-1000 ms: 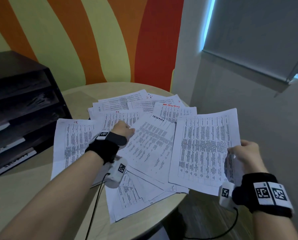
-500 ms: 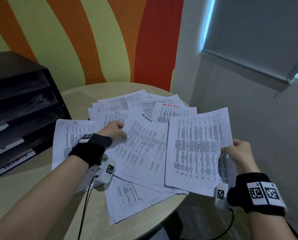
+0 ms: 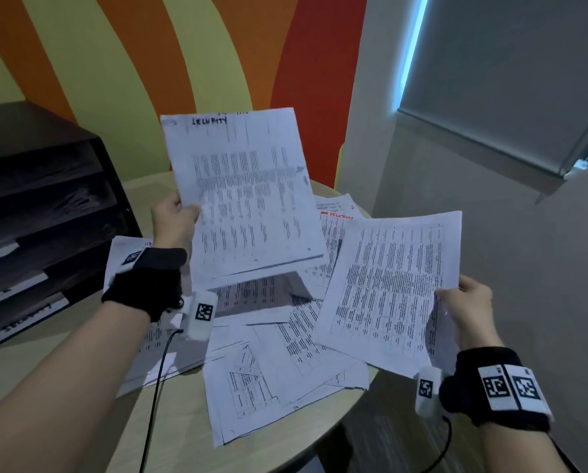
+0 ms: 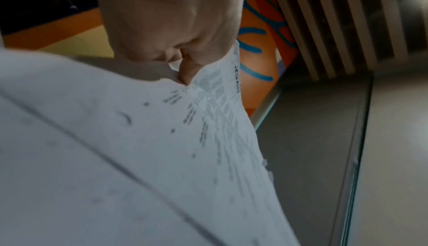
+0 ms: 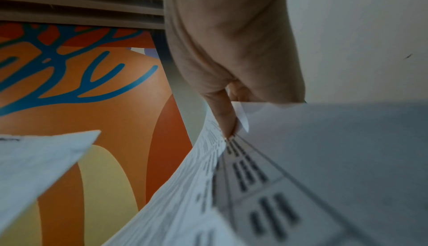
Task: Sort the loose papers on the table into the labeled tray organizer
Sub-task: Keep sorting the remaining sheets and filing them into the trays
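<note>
My left hand point(image 3: 175, 218) pinches the left edge of a printed sheet marked "SECURITY" point(image 3: 245, 192) and holds it up, tilted, above the pile; the left wrist view shows the thumb and fingers clamped on that sheet point(image 4: 185, 140). My right hand point(image 3: 466, 302) grips the right edge of a second printed sheet point(image 3: 388, 288), raised over the table's right side; its fingers point(image 5: 222, 114) press the sheet point(image 5: 301, 158). Several loose papers point(image 3: 279, 370) lie fanned on the round table point(image 3: 169, 435). The dark labeled tray organizer point(image 3: 40, 216) stands at the left.
The table edge curves close at the lower right, with dark floor beyond it. A striped orange, red and green wall rises behind the table. A grey roller blind point(image 3: 511, 80) covers the window at the right. Cables hang from both wrist cameras.
My left hand has lifted the "SECURITY" sheet off the pile and raised it up towards the wall. The right hand keeps its sheet, now a little higher.
</note>
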Available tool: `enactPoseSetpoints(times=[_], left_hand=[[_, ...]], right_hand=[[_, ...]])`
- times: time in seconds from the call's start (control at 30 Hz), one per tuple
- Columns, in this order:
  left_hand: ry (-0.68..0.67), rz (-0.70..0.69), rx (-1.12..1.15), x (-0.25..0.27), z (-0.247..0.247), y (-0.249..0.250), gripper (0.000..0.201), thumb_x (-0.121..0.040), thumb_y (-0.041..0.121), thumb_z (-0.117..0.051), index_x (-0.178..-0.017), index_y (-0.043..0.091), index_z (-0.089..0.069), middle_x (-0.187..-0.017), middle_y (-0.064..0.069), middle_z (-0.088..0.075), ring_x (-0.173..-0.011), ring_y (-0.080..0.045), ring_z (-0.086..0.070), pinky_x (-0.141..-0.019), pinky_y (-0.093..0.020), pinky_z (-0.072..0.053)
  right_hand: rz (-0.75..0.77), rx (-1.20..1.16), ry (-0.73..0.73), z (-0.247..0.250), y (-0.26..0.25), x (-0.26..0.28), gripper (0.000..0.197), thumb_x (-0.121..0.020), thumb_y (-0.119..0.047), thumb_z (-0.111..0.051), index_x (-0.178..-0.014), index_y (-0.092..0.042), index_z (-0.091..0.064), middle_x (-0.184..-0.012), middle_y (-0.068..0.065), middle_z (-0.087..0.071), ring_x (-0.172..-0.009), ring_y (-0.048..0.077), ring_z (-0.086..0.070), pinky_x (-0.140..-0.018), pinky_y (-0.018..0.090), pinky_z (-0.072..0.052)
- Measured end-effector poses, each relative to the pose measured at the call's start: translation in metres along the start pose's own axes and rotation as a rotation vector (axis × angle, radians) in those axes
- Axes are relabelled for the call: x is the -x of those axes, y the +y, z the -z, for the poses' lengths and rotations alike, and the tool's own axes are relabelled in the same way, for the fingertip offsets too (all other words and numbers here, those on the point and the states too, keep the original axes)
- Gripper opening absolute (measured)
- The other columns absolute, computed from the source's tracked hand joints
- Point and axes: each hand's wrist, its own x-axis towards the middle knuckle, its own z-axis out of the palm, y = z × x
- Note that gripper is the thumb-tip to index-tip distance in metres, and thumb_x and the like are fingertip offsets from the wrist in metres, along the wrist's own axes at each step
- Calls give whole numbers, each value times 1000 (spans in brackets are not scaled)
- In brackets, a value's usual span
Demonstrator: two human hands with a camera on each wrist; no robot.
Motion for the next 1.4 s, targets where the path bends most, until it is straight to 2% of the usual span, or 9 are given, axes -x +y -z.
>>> enactPoseSetpoints(times=[0.23, 0.53, 0.67, 0.8, 0.93, 1.1, 1.23, 1.33, 1.4], left_hand=[[-295, 107, -47, 36, -42, -16, 16, -92, -7, -50, -94, 0, -64, -87, -12, -66, -68, -13, -68, -65, -24, -55], [-432, 220, -63, 74, -86, -40, 32, -96, -4, -48, -124, 11, -39, -114, -12, -49, -91, -18, -54, -70, -20, -45], [-521, 192, -241, 67, -92, -45, 39, -95, 2, -55, -130, 5, -39, -86, -4, -50, -73, -14, -52, -59, -10, -47], [-497, 188, -555, 47, -93, -54, 57, -91, 20, -66, -135, 3, -35, -113, -14, -58, -99, -29, -57, -82, -32, -52], [-446, 204, -688, 42, -103, -62, 66, -88, 16, -70, -139, -1, -32, -135, -14, -45, -98, -19, -41, -45, -12, -44], [-433, 188, -773, 51, -126, -71, 97, -66, 36, -87, -138, -1, -34, -129, -19, -53, -111, -32, -56, -89, -34, -44], [-537, 248, -983, 57, -147, -70, 98, -82, 25, -76, -146, -9, -10, -127, -21, -53, -110, -31, -59, -83, -34, -50], [-501, 167, -972, 50, -142, -69, 8, -91, 6, -58, -87, 4, -51, -79, -14, -50, -69, -24, -53, -57, -29, -37], [-474, 115, -955, 38, -128, -79, 40, -89, 0, -55, -61, 12, -30, -64, -4, -30, -58, -19, -37, -55, -25, -31]], right_hand=[[81, -162, -120, -16, -21, 13, 25, -87, 5, -59, -83, -18, -68, -83, 3, -73, -78, 22, -70, -76, 38, -56], [162, -118, -399, -50, -20, 29, 14, -95, -20, -61, -107, -21, -65, -98, -11, -74, -84, 3, -71, -65, 16, -53], [111, 39, -258, -45, -5, 17, 24, -79, 14, -52, -89, -2, -67, -83, 7, -71, -70, 18, -65, -58, 26, -48], [38, 105, -61, -14, 8, -7, 24, -78, 18, -47, -87, 5, -65, -74, 14, -64, -69, 25, -60, -64, 32, -43], [-37, 120, 116, 19, 18, -24, 25, -80, 20, -45, -92, 5, -61, -80, 12, -58, -80, 24, -53, -69, 34, -39], [-96, 96, 194, 38, 32, -42, 22, -81, 18, -50, -95, 4, -61, -87, 14, -57, -83, 23, -51, -69, 34, -40], [-93, 98, 185, 34, 34, -44, 24, -81, 18, -48, -95, 4, -62, -88, 15, -59, -82, 25, -53, -71, 35, -40], [-84, 83, 172, 31, 32, -43, 25, -82, 18, -48, -96, 2, -62, -90, 15, -60, -83, 25, -54, -72, 35, -41], [-83, 70, 169, 32, 31, -43, 25, -83, 17, -50, -98, 1, -63, -92, 15, -61, -85, 26, -55, -73, 36, -42]])
